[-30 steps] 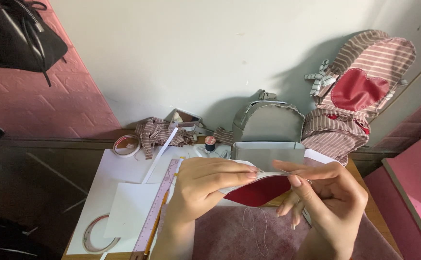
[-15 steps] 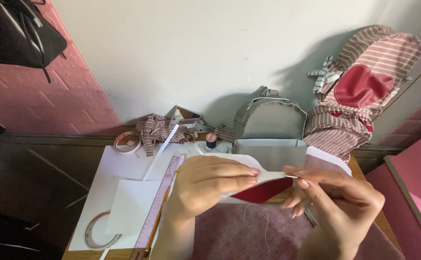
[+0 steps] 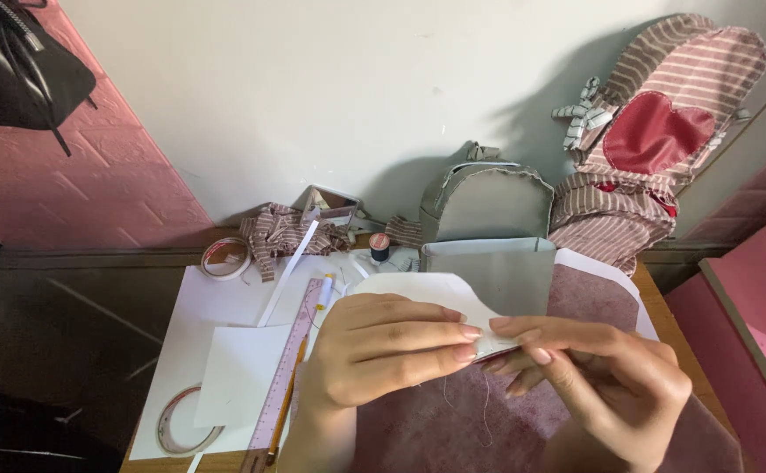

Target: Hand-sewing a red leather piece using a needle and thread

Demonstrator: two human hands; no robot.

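Flipped since a second ago: curved white-backed fabric piece (image 3: 427,293), red face now hidden, pinched above mauve cloth (image 3: 453,420) by left hand (image 3: 383,350) and right hand (image 3: 593,377) fingertips; dark-red thread spool (image 3: 379,247) behind.

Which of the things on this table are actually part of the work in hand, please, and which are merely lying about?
In use: left hand, right hand, white paper-backed piece, thread.
Lying about: ruler, tape rolls, thread spool, grey backpack, striped backpack.

ruler (image 3: 285,372) left of hands (image 3: 488,368) | thread spool (image 3: 379,247) behind | backpack (image 3: 486,203) behind spool
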